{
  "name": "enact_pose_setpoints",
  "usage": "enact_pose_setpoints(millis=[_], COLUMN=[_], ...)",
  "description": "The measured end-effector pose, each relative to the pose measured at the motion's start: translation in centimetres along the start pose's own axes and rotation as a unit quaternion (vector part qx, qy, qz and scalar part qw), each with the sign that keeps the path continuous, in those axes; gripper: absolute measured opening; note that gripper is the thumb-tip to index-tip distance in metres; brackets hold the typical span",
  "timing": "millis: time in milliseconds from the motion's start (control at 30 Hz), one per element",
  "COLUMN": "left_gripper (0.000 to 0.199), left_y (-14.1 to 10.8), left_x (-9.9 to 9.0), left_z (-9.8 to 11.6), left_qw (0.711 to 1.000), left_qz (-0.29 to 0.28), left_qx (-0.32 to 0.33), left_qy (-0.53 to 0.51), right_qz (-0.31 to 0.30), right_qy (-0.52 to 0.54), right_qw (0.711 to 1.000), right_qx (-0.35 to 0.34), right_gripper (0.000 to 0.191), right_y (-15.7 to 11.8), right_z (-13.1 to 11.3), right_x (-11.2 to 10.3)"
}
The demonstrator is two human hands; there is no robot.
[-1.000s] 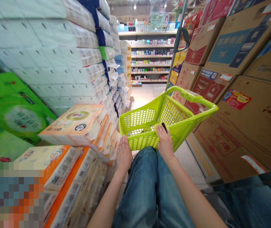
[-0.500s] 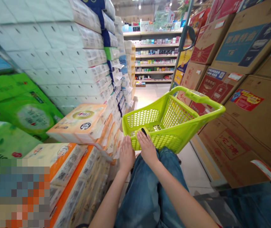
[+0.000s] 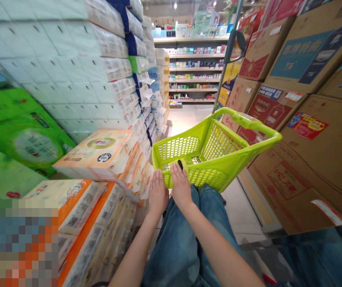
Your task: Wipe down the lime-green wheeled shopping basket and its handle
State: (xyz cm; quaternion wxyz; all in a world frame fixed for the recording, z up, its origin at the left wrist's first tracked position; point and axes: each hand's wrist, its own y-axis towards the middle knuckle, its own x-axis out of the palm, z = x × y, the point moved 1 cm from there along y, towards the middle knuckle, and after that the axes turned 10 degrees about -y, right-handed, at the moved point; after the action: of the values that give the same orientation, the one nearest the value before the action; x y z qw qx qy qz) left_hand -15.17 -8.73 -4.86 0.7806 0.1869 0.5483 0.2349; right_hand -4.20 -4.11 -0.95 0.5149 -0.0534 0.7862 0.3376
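A lime-green shopping basket (image 3: 218, 175) with slotted walls and a long looped handle stands in front of my knees, its handle end to the right. My left hand (image 3: 158, 193) is at its near left corner, fingers straight and close together against the rim. Just to the right, my right hand (image 3: 181, 186) grips the near rim, fingers laid over it and thumb hidden. A small yellow-green piece with a black part (image 3: 181, 164) shows by the right fingertips; I cannot tell whether it belongs to the basket. No goods show in the visible part of the basket.
Orange-and-white tissue packs (image 3: 97, 149) and a tall stack of white tissue packs (image 3: 69, 67) line the left. Cardboard cartons (image 3: 317, 159) are piled on the right beside a metal post (image 3: 226, 71). Stocked shelves (image 3: 196, 57) stand ahead. Blue denim (image 3: 320, 259) shows at lower right.
The whole scene has shifted slightly left in view. Both hands keep their places on the basket rim.
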Motion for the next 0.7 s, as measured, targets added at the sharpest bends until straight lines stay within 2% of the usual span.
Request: enact_pose_setpoints(millis=[100,167,233,300,433,533,600,700], left_gripper=[0.073,0.074,0.077,0.079,0.081,0.081,0.081,0.08], left_y=[-0.1,-0.2,-0.1,0.0,0.3,0.3,0.2,0.1], left_x=[0.4,0.4,0.3,-0.1,-0.7,-0.9,-0.8,-0.4], left_z=[-0.4,-0.4,-0.2,0.1,0.8,0.9,0.9,0.6], left_qw=[1.0,1.0,1.0,1.0,1.0,1.0,1.0,1.0], left_qz=[0.002,0.001,0.001,0.002,0.0,0.0,0.001,0.001], left_qx=[0.001,0.002,0.003,0.002,0.001,0.001,0.0,-0.006], left_qy=[0.01,0.006,-0.006,-0.017,-0.026,-0.026,-0.027,-0.025], right_qz=[-0.022,-0.029,-0.034,-0.028,0.0,0.013,0.015,-0.003], right_qy=[0.019,0.022,0.018,0.005,-0.028,-0.046,-0.05,-0.038], right_qw=[0.999,0.998,0.997,0.998,1.0,0.998,0.997,0.999], right_qx=[-0.044,-0.058,-0.069,-0.062,0.001,0.047,0.061,0.031], right_gripper=[0.064,0.064,0.068,0.074,0.083,0.083,0.08,0.073], right_y=[0.2,0.2,0.0,-0.1,-0.4,-0.4,-0.2,0.2], right_z=[-3.0,-3.0,-1.6,0.9,6.5,8.2,7.3,3.4], right_x=[1.1,0.9,0.0,-1.3,-4.0,-4.9,-4.5,-2.7])
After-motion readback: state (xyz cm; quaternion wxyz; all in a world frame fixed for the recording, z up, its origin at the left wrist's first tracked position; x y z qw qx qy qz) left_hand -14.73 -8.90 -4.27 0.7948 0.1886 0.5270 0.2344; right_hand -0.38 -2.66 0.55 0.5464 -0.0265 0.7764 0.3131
